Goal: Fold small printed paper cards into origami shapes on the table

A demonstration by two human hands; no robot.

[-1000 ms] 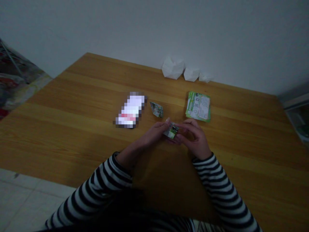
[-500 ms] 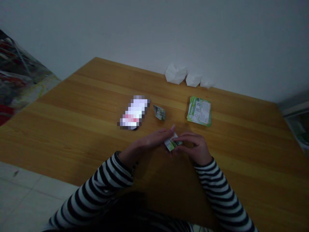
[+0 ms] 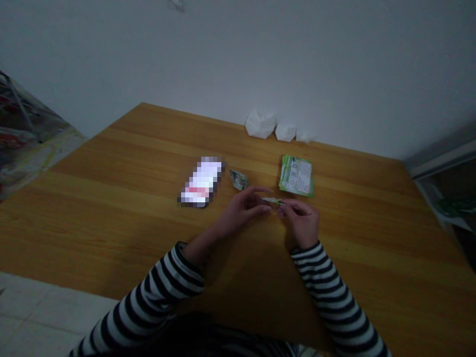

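Observation:
A small folded piece of printed green-and-white paper (image 3: 271, 200) is held above the table, seen nearly edge-on. My right hand (image 3: 304, 220) pinches its right end between thumb and fingers. Around its left end curves my left hand (image 3: 241, 208), with thumb and forefinger spread apart; whether a finger touches the paper I cannot tell. Just beyond my left hand lies a small folded paper shape (image 3: 238, 180), dark and patterned. A stack of green-and-white printed sheets (image 3: 296, 176) rests farther off, beyond my right hand.
A phone with a lit, pixelated screen (image 3: 203, 181) lies on the wooden table (image 3: 122, 168), left of the folded shape. Three white folded paper pieces (image 3: 260, 124) stand along the back edge against the wall (image 3: 238, 59). Shelving (image 3: 446, 198) is at the right.
The folded paper has turned from showing its printed face to nearly edge-on. My left hand's fingers have spread away from it, while my right hand keeps its pinch. The view has tilted up slightly.

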